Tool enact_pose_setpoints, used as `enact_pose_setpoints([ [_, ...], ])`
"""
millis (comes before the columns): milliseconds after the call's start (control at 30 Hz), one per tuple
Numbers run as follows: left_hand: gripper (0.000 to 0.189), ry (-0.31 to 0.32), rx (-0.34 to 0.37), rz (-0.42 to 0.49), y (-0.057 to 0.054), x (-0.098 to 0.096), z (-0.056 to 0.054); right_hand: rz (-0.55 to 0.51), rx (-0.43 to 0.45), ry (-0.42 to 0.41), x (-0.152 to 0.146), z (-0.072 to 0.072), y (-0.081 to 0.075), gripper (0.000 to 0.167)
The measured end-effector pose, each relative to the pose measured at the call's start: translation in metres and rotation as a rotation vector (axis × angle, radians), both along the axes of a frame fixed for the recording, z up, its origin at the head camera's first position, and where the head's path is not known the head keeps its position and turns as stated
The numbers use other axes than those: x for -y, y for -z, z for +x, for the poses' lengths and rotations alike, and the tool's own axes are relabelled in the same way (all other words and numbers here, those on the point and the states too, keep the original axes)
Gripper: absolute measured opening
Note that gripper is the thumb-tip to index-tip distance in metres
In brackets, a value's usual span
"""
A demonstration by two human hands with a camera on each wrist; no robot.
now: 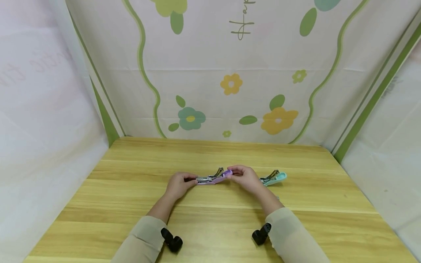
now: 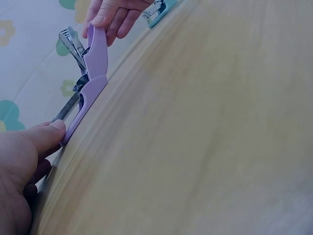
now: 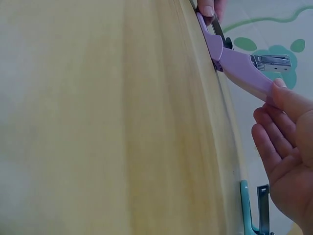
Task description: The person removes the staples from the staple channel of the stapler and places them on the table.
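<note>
A lavender stapler [image 1: 221,179] lies spread out on the table, its purple cover folded back and its metal magazine arm standing up at a slant. My left hand [image 1: 177,185] pinches one end between thumb and fingers. At the opposite end, my right hand [image 1: 245,178] pinches the tip of the cover; in the right wrist view its thumb presses on the lavender stapler [image 3: 239,68] from one side. Beyond the right hand rests a teal stapler [image 1: 280,177], also spread out, partly hidden by that hand in the head view. The left wrist view catches only part of the teal stapler [image 2: 164,13].
The wooden table [image 1: 213,226] reaches back to a white cloth [image 1: 204,84] printed with flowers, with more cloth at both sides. Beside the right forearm, a small greyish thing [image 1: 277,197] peeks out, mostly hidden. Black cameras sit at both sleeves.
</note>
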State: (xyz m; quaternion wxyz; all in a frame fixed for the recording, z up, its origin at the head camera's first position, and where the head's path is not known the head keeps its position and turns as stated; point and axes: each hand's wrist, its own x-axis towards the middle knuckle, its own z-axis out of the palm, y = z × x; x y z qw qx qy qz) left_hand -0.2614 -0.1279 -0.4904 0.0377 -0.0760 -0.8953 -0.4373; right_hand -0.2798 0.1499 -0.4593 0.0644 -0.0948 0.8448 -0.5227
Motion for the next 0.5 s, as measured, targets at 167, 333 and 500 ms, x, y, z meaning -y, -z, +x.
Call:
enact_pose_setpoints([
  [167, 0.017, -0.01, 0.016, 0.006, -0.0011, -0.0004, 0.0001, 0.012, 0.006, -0.017, -0.0018, -0.0002, 0.002, 0.035],
  [333, 0.017, -0.017, 0.021, 0.005, -0.0009, -0.0006, -0.0004, -0.008, 0.004, -0.013, -0.0019, 0.0009, 0.0029, 0.04],
  [500, 0.017, -0.014, 0.02, 0.0, -0.0012, -0.0002, 0.0002, -0.062, -0.031, 0.026, -0.0015, 0.0047, -0.0012, 0.045],
])
